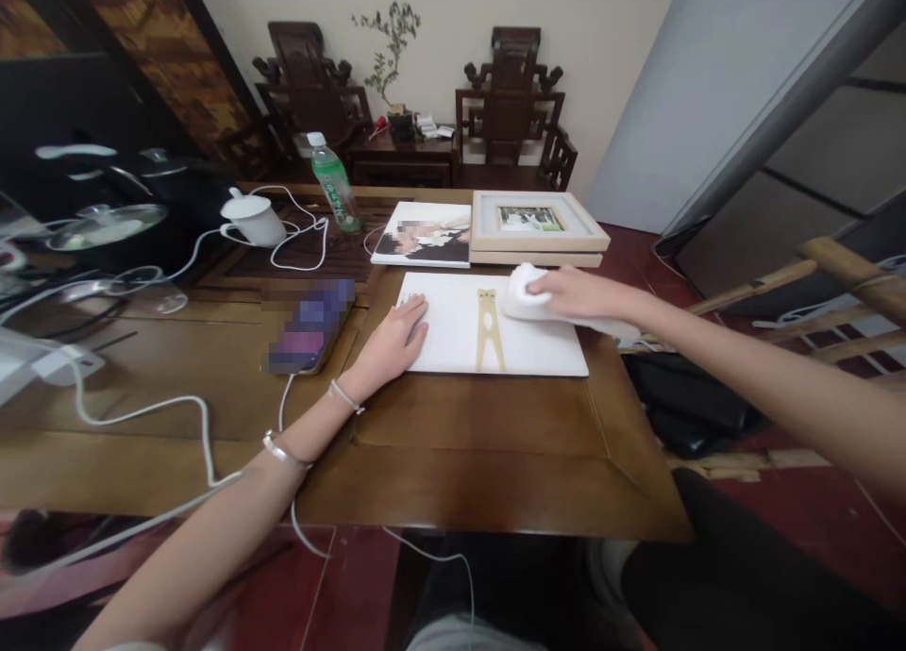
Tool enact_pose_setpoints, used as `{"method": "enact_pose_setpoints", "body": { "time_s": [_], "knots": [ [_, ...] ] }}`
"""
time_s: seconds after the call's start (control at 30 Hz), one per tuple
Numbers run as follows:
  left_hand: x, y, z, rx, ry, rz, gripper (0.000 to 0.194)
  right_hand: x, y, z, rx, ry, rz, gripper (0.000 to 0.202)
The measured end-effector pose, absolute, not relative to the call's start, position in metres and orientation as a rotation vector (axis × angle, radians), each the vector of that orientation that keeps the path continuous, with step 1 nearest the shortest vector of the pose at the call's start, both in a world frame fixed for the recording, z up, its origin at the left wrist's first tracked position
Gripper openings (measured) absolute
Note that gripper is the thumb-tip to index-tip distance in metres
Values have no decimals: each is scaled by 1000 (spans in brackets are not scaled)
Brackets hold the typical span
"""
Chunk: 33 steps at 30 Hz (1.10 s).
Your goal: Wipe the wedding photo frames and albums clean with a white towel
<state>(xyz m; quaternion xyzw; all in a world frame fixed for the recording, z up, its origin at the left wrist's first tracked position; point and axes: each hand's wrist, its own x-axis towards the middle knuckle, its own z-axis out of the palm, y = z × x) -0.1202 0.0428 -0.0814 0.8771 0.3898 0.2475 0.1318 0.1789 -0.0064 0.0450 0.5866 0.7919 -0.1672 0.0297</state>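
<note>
A white flat panel (445, 349) lies on the wooden table (467, 443) in front of me, with a tan two-legged strip (488, 325) down its middle. My left hand (400, 335) rests with its fingers stretched out on the panel's left edge. At the panel's upper right, my right hand (566, 292) is closed around a bunched white cloth (522, 294) that touches the surface. Part of the cloth trails under the right wrist past the panel's edge.
Behind the panel are a photo print (425, 234) and stacked wooden picture frames (584, 219). To the left lie a phone (311, 325) and white cables (162, 404). A green bottle (334, 184), a lidded white cup (253, 219) and a pot (113, 245) stand farther back.
</note>
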Motion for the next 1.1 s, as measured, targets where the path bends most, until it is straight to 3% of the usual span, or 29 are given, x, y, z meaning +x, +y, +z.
{"method": "enact_pose_setpoints", "body": {
  "time_s": [0.3, 0.83, 1.1],
  "knots": [
    [-120, 43, -81, 2550, 1137, 691, 43, 162, -97, 39, 1491, 2579, -706, 27],
    [-120, 42, -80, 2546, 1126, 689, 44, 196, 39, 38, 1672, 2636, -616, 17],
    [-120, 43, -81, 2557, 1108, 694, 43, 194, 13, 34, 1636, 2641, -615, 16]
  ]
}}
